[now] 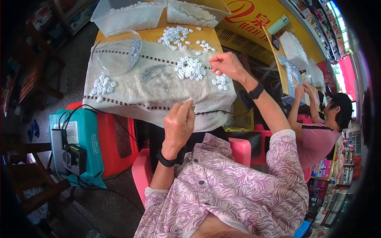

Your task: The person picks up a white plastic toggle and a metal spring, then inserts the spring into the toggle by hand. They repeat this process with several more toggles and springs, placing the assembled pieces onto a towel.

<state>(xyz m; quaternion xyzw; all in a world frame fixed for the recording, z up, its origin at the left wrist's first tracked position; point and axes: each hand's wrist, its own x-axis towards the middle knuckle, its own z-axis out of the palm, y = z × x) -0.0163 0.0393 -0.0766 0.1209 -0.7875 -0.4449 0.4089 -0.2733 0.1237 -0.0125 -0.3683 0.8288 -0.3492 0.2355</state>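
Observation:
My left hand (179, 122) is at the near edge of a cream towel (131, 89), its fingers pressed together; whatever they hold, if anything, is too small to make out. Over the right side of the towel my right hand (229, 66) pinches thumb and forefinger, with nothing I can name between them. Just below it lies a small group of white oval plastic pieces (220, 82) with dark marks. A larger heap of the same pieces (190, 68) sits to its left. Small grey metal bits (156, 76) are scattered mid-towel.
A clear round bowl (115, 65) holds more grey bits, beside a left pile of white pieces (102, 86). Two plastic bins (129, 22) stand at the back. Left of the table, a black device (74, 158) rests by a teal package (89, 137). A co-worker (321, 135) sits at right.

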